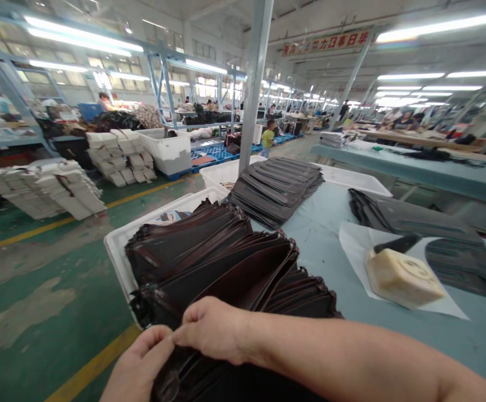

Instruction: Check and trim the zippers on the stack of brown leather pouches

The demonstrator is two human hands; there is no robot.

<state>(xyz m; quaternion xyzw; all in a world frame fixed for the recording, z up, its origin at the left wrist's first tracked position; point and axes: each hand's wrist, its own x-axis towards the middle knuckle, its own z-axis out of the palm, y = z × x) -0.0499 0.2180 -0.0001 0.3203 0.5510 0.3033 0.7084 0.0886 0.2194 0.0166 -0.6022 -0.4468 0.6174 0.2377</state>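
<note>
- Dark leather pieces (209, 262) stand fanned on edge in a white plastic crate (119, 259) at the left edge of the blue-grey tabletop (394, 346); the frame's bottom cuts off their near end, and the hands partly hide it
- Left hand (138, 365) and right hand (211, 329) sit close together at that near end; their fingers (159, 340) curl closed over the top edges, though whether they grip a piece is hard to make out
- 2nd fanned leather stack (274, 190) lies just behind, in another white crate (222, 176)
- Nearer the tabletop's right edge, a cream-coloured block (402, 279) rests on white paper (358, 245); a black-handled tool (398, 243) lies partly hidden behind it, with more dark leather (427, 223) just beyond
</note>
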